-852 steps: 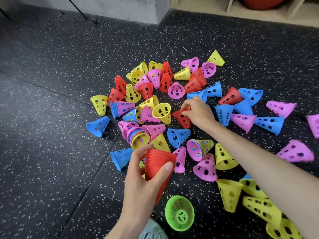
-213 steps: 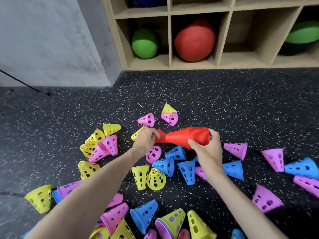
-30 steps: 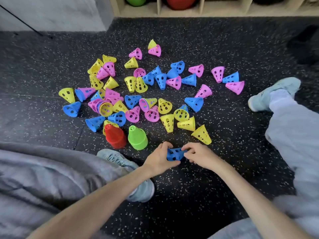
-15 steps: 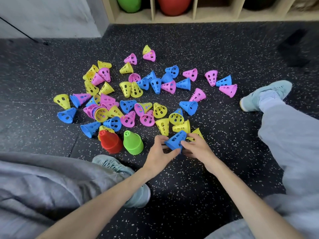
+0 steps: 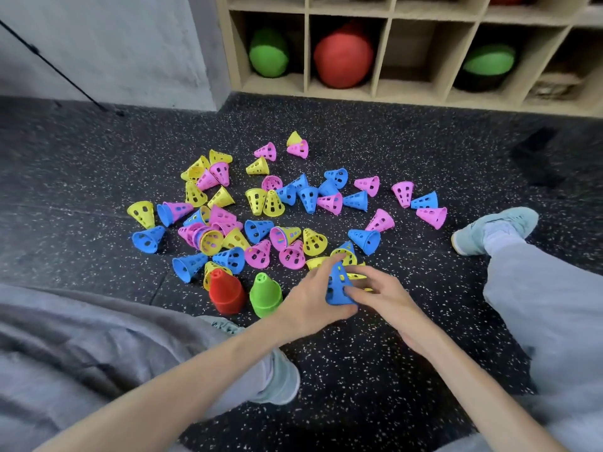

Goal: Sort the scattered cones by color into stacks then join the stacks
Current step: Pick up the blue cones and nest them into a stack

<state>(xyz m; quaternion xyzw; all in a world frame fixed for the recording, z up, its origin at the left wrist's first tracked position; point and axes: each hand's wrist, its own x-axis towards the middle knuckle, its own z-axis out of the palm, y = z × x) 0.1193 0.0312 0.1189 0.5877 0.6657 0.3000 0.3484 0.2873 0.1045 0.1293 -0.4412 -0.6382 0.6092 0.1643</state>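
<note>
Two colors look finished — the red stack (image 5: 227,294) and the green stack (image 5: 265,295) stand upright, just beside each other on the floor (image 5: 375,360) at the near edge of the scatter. You seem to be just starting blue: the blue cone (image 5: 337,283) stands upright, tip up, in front of you just right of the green stack, with your left hand (image 5: 311,303) curled round its left side and base and the fingers of your right hand (image 5: 383,293) pinching its right side; whether it is one cone or a few nested I cannot tell. Left to do, as I judge it, is most of the job — the loose blue, pink and yellow cones (image 5: 261,216) lie on their sides across the middle of the floor, some nested inside other colors, and none of the stacks is joined. The cone itself is a small plastic shell, pierced with oval holes and wide at the base, so it should nest easily.
</note>
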